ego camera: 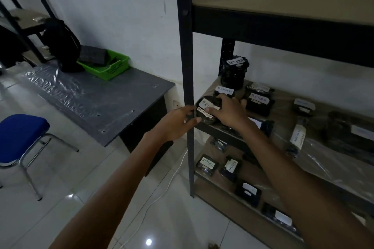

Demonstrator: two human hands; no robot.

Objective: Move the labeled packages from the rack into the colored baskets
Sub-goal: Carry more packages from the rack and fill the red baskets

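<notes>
Both bare forearms are stretched forward, the wrists kept close together. The left grip (176, 122) is held with fingers nearly straight. The right grip (227, 114) is curled over a package (208, 104), thumb pressed on its top.

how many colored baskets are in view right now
1. The green basket sits on the grey desk by the wall, beside a black backpack. Others may lie outside the frame.
</notes>
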